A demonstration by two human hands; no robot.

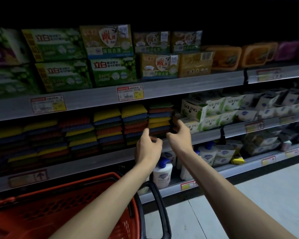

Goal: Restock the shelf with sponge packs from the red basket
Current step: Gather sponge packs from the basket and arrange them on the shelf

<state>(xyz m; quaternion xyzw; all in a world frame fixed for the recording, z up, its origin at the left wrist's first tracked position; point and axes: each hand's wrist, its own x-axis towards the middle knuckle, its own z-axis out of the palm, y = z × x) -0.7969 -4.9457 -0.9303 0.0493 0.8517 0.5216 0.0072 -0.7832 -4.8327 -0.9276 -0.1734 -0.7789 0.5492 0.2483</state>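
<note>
The right hand [179,137] is cupping the lower sponge packs [160,118] stacked on the shelf [205,137]. The left hand [148,147] is curling alongside, grip unclear. They are probably handling light and squashy, so gripping the flat sides should suit.

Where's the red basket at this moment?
Head view, lower left: the red basket sits on the near side of the shelving, below the stacked sponge packs, with its black handle on its right side near a white pump bottle.

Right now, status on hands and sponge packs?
Left hand and right hand flank rightmost sponge stack; grip unclear. Red basket below. Nothing blocking.
</note>
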